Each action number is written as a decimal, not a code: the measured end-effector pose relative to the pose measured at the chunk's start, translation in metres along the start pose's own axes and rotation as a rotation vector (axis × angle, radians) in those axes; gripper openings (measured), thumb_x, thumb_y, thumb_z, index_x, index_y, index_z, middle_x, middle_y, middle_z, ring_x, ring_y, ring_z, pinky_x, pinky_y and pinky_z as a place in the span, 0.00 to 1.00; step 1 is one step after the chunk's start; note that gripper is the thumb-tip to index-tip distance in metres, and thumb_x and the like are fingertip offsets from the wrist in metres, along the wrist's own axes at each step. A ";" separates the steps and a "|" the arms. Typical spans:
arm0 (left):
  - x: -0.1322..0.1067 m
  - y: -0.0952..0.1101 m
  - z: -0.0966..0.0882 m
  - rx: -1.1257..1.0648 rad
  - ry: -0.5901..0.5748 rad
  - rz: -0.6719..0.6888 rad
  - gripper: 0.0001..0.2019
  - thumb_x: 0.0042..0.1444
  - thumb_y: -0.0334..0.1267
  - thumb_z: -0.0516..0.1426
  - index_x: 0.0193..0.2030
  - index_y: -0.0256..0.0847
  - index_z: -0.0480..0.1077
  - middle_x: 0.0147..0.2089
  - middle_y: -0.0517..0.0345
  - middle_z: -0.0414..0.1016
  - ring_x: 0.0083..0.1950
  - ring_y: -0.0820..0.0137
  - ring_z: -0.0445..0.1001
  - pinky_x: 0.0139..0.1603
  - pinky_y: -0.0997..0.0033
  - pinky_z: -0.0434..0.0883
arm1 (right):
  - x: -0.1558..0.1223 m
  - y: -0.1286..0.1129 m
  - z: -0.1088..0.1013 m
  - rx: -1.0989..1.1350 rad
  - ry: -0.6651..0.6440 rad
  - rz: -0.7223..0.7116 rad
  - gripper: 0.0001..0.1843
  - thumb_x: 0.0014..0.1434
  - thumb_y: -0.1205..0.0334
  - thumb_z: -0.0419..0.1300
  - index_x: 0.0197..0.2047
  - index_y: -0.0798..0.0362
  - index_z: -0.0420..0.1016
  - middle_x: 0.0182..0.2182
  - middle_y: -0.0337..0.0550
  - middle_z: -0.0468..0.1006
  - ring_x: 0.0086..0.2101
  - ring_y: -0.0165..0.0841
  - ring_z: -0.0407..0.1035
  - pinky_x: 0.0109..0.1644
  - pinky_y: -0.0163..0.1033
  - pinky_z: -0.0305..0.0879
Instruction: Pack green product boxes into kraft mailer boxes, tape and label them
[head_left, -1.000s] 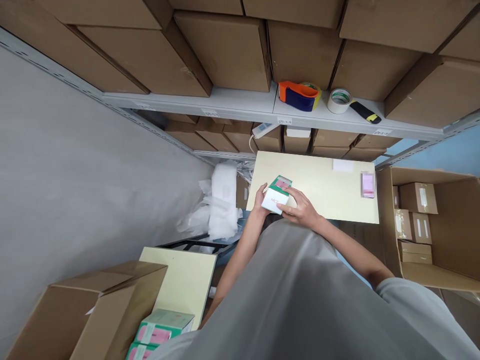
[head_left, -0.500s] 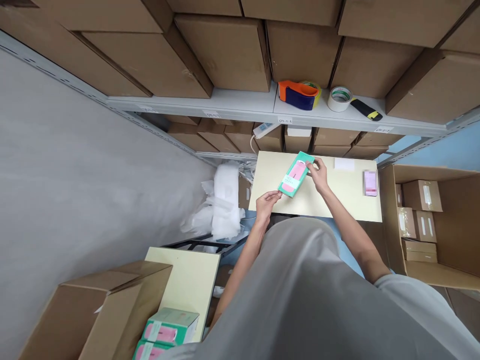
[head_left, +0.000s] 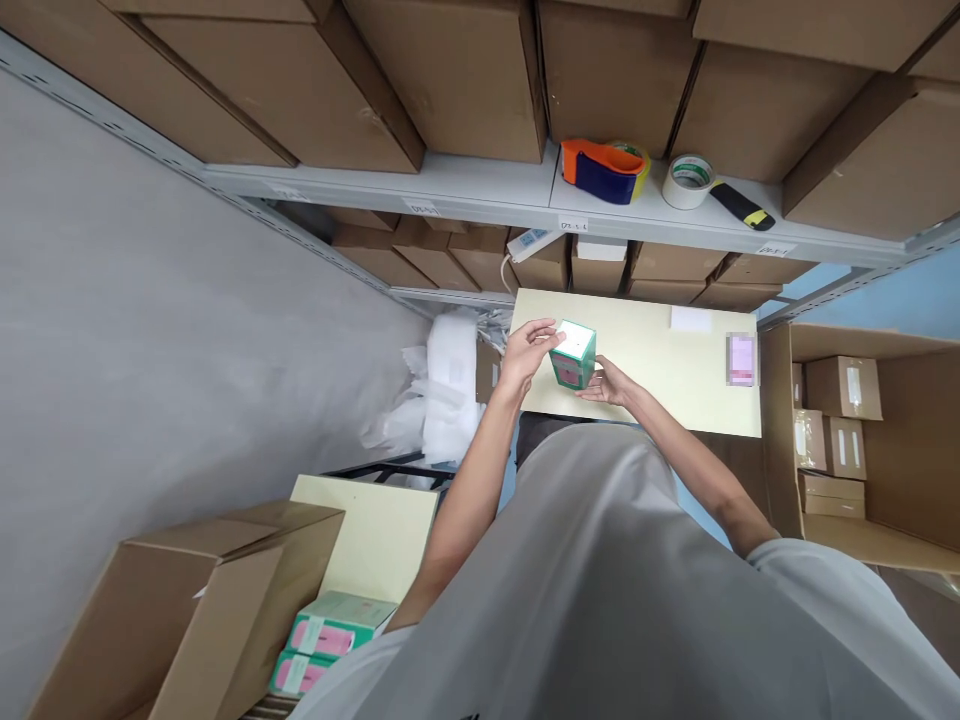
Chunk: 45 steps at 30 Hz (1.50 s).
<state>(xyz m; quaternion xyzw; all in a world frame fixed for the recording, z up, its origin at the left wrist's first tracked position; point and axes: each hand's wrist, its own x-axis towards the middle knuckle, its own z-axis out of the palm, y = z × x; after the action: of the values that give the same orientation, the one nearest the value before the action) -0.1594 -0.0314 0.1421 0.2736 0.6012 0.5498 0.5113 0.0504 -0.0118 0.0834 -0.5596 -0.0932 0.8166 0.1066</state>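
Note:
A small green and pink product box (head_left: pixel 574 355) stands on end above the pale yellow table (head_left: pixel 675 385), its white end face turned up toward me. My left hand (head_left: pixel 526 350) grips its left side with curled fingers. My right hand (head_left: pixel 611 384) holds its lower right side, fingers closed against the box. Both forearms reach forward over my grey shirt.
Metal shelving (head_left: pixel 480 195) packed with brown cartons holds an orange tape dispenser (head_left: pixel 604 170), a tape roll (head_left: pixel 686 180) and a black and yellow cutter (head_left: pixel 742 205). An open carton of small boxes (head_left: pixel 832 430) sits right. More green boxes (head_left: pixel 330 640), a carton (head_left: pixel 187 600) and bubble wrap (head_left: pixel 442 395) lie left.
The box, lying flat and stretched between both hands half a second ago, has been turned upright onto its end. My left hand moved up to its side; my right hand dropped below it.

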 end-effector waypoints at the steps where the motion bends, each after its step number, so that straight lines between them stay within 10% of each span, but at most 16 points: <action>1: 0.000 -0.001 0.002 -0.006 -0.016 -0.018 0.28 0.37 0.40 0.84 0.46 0.40 0.85 0.44 0.51 0.84 0.47 0.63 0.81 0.52 0.63 0.79 | 0.001 0.003 0.000 0.029 -0.001 0.003 0.20 0.79 0.41 0.59 0.50 0.51 0.69 0.30 0.40 0.78 0.29 0.39 0.85 0.33 0.40 0.86; 8: -0.026 -0.014 0.011 -0.210 -0.079 -0.137 0.23 0.44 0.31 0.81 0.49 0.39 0.85 0.49 0.49 0.87 0.56 0.60 0.83 0.62 0.63 0.78 | -0.004 -0.016 -0.008 0.128 0.065 -0.267 0.10 0.71 0.53 0.64 0.47 0.48 0.68 0.33 0.38 0.79 0.30 0.34 0.81 0.37 0.38 0.86; 16: -0.050 -0.037 0.011 -0.540 -0.151 -0.608 0.13 0.68 0.40 0.68 0.57 0.42 0.81 0.53 0.48 0.89 0.54 0.59 0.86 0.64 0.55 0.82 | -0.024 -0.067 -0.017 -0.077 0.025 -0.762 0.23 0.54 0.47 0.74 0.47 0.44 0.71 0.44 0.35 0.83 0.36 0.33 0.80 0.43 0.40 0.84; 22: -0.064 -0.048 0.016 -0.662 -0.259 -0.658 0.21 0.69 0.49 0.65 0.61 0.38 0.79 0.57 0.41 0.89 0.65 0.49 0.86 0.72 0.45 0.81 | -0.044 -0.078 -0.008 -0.220 -0.008 -0.929 0.29 0.51 0.44 0.77 0.53 0.42 0.76 0.54 0.37 0.86 0.43 0.34 0.80 0.46 0.40 0.84; 29: -0.071 -0.043 0.018 -0.562 -0.235 -0.549 0.24 0.62 0.44 0.74 0.61 0.41 0.77 0.57 0.43 0.88 0.66 0.45 0.85 0.74 0.36 0.79 | -0.044 -0.078 -0.011 -0.305 0.006 -0.986 0.30 0.57 0.39 0.74 0.58 0.41 0.75 0.60 0.43 0.84 0.54 0.42 0.81 0.51 0.46 0.86; 38: -0.062 -0.028 0.019 -0.233 -0.119 -0.258 0.30 0.40 0.39 0.85 0.48 0.44 0.78 0.53 0.54 0.87 0.53 0.61 0.87 0.56 0.64 0.81 | -0.039 -0.071 -0.018 -0.359 0.071 -1.137 0.34 0.62 0.34 0.72 0.65 0.38 0.73 0.62 0.48 0.82 0.62 0.45 0.78 0.64 0.56 0.84; 45: -0.063 -0.019 0.033 -0.061 0.030 -0.069 0.22 0.43 0.30 0.82 0.43 0.43 0.81 0.56 0.51 0.83 0.55 0.60 0.82 0.55 0.66 0.79 | -0.041 -0.062 -0.010 -0.367 0.144 -1.189 0.39 0.65 0.29 0.69 0.70 0.40 0.72 0.65 0.53 0.81 0.61 0.46 0.80 0.66 0.55 0.83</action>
<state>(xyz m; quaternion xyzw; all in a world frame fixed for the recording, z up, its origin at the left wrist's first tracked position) -0.1044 -0.0797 0.1484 0.2287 0.6007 0.5540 0.5291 0.0783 0.0370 0.1338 -0.4747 -0.5201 0.5485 0.4508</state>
